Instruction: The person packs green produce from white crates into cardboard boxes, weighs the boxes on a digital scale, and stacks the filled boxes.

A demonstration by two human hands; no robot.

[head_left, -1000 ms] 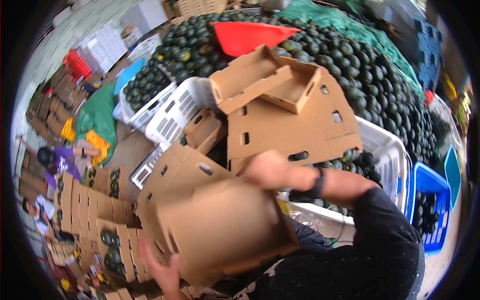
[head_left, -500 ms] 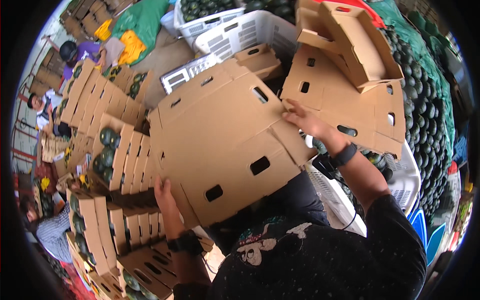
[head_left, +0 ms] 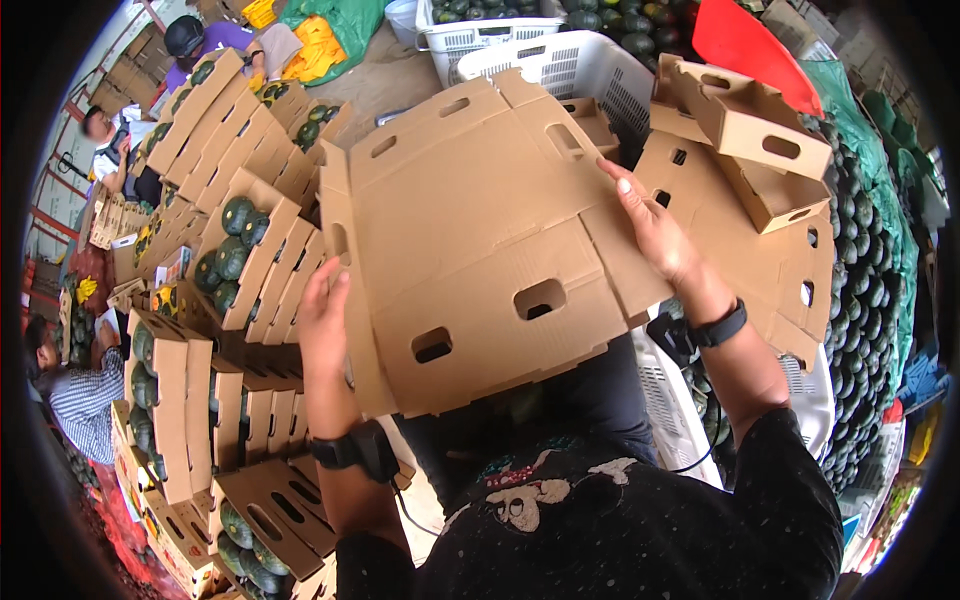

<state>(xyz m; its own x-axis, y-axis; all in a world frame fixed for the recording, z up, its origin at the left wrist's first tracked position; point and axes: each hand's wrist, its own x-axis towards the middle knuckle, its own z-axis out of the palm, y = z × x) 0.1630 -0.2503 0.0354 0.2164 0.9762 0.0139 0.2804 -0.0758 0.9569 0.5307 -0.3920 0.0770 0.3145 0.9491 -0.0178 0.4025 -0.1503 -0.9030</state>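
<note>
A partly folded cardboard box blank (head_left: 470, 225) with oval handle holes lies over my lap, its left and right flaps tilted up. My left hand (head_left: 325, 310) presses on the outside of the left flap, fingers together and pointing up. On the opposite side my right hand (head_left: 652, 230) holds the right flap, its thumb and fingers at the edge. The undersides of the fingers are partly hidden by the board. Wristbands with small dark devices sit on both wrists.
Stacked cartons of dark green squashes (head_left: 240, 245) stand at my left. Flat cardboard (head_left: 740, 240) with folded trays (head_left: 770, 130) on top lies at my right, over white crates (head_left: 560, 65). A large squash pile (head_left: 860, 260) is beyond. Several people are at far left.
The side flaps of the cardboard have turned upward from nearly flat. My left hand has moved up along the left edge, and my right hand now lies along the right flap. The view has shifted.
</note>
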